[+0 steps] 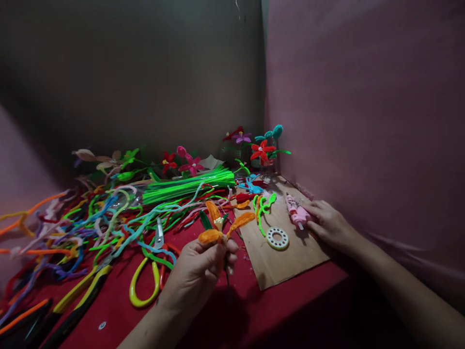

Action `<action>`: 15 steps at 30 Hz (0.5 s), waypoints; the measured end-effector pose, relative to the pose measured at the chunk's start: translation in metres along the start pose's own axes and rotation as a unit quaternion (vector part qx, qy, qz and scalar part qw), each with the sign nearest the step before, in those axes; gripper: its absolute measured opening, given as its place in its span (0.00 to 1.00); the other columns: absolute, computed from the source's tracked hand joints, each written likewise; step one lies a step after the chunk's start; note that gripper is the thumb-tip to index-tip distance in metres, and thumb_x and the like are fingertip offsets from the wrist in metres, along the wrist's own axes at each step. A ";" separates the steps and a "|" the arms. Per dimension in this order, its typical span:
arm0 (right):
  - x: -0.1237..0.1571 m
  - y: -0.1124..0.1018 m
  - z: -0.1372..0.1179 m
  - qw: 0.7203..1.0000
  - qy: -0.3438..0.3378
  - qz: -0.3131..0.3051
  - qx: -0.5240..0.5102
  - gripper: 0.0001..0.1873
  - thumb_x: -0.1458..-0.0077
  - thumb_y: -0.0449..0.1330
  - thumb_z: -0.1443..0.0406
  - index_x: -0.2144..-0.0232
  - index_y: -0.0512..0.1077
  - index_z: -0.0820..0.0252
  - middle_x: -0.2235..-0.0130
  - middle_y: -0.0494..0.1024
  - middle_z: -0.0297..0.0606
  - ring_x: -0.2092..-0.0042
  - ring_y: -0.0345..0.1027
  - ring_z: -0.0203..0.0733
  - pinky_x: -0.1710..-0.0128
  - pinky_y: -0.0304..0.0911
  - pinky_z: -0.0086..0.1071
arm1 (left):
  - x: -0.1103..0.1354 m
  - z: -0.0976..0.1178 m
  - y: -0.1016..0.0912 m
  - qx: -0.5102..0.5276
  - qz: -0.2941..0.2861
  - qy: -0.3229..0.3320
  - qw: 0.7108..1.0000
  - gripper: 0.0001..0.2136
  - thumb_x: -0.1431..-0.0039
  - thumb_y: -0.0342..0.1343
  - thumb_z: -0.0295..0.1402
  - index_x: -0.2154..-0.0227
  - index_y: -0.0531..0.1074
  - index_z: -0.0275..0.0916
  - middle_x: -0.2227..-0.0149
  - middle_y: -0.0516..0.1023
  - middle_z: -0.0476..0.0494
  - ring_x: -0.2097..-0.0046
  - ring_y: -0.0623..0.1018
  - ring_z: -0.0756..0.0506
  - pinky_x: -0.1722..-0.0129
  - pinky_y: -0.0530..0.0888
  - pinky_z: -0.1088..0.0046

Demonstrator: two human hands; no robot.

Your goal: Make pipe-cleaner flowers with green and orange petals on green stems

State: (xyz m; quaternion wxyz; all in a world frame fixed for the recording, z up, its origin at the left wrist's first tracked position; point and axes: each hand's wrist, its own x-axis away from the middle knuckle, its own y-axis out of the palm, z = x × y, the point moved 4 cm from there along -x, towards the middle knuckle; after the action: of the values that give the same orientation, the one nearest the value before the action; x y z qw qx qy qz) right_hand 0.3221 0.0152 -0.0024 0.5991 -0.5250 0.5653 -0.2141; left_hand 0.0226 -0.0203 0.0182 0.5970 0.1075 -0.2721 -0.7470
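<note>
My left hand (205, 269) pinches an orange pipe-cleaner flower (212, 213) by its base, over the front of the red table. Its fuzzy petals spread outward around pale yellow stamens, and a dark stem pokes out below my fingers. On the wooden board (267, 269) to the right, my right hand (332, 225) has its fingers around the rear of a pink glue gun (297, 213); the exact grip is partly hidden. A pale ring-shaped disc with holes (271, 238) lies on the board, beside curled green and orange pipe cleaners (262, 206).
Tangled coloured pipe cleaners (105, 218) cover the left side, with a green bundle (189, 185) behind. Yellow-handled scissors (144, 301) and yellow-black pliers (82, 293) lie in front. Finished flowers (262, 150) stand at the back. A pink wall (366, 121) closes off the right.
</note>
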 end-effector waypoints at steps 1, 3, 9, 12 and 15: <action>-0.001 0.002 0.004 1.000 -0.001 -0.009 0.002 0.17 0.47 0.51 0.66 0.56 0.71 0.62 0.61 0.72 0.46 0.59 0.65 0.47 0.60 0.64 0.40 | 0.000 0.000 0.000 0.000 -0.003 0.002 1.000 0.09 0.62 0.67 0.30 0.76 0.76 0.32 0.76 0.76 0.45 0.77 0.73 0.51 0.78 0.70 0.78; -0.003 0.005 0.014 1.000 0.009 -0.025 0.002 0.18 0.48 0.52 0.64 0.55 0.71 0.61 0.61 0.73 0.47 0.59 0.65 0.48 0.60 0.64 0.40 | 0.001 -0.001 -0.001 -0.002 -0.008 0.004 1.000 0.08 0.61 0.66 0.30 0.75 0.75 0.32 0.75 0.76 0.44 0.76 0.74 0.51 0.78 0.70 0.78; -0.006 -0.018 0.003 0.996 0.052 0.038 -0.057 0.20 0.51 0.54 0.61 0.57 0.72 0.61 0.61 0.73 0.48 0.58 0.65 0.51 0.58 0.62 0.46 | 0.002 0.000 0.003 0.011 -0.024 -0.001 1.000 0.08 0.58 0.65 0.30 0.75 0.74 0.31 0.74 0.76 0.44 0.76 0.74 0.51 0.78 0.70 0.78; -0.007 -0.024 -0.043 0.964 0.099 0.079 -0.235 0.15 0.49 0.55 0.60 0.61 0.73 0.60 0.58 0.73 0.45 0.56 0.66 0.48 0.57 0.62 0.43 | 0.003 0.000 0.006 0.018 -0.036 -0.008 0.999 0.08 0.57 0.64 0.30 0.75 0.74 0.32 0.74 0.76 0.44 0.76 0.74 0.51 0.79 0.70 0.79; -0.012 -0.002 -0.105 0.837 0.149 -0.045 -0.525 0.14 0.51 0.59 0.61 0.61 0.72 0.59 0.62 0.76 0.40 0.61 0.69 0.41 0.60 0.65 0.36 | 0.006 -0.001 0.008 0.021 -0.049 -0.015 0.998 0.08 0.58 0.64 0.30 0.75 0.74 0.32 0.75 0.75 0.44 0.76 0.73 0.51 0.79 0.69 0.79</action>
State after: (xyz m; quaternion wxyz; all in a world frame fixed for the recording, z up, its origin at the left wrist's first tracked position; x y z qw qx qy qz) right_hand 0.2253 -0.0161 0.0244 0.1318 -0.7472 0.6513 0.0130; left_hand 0.0281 -0.0274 0.0231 0.5532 0.1224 -0.2908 -0.7710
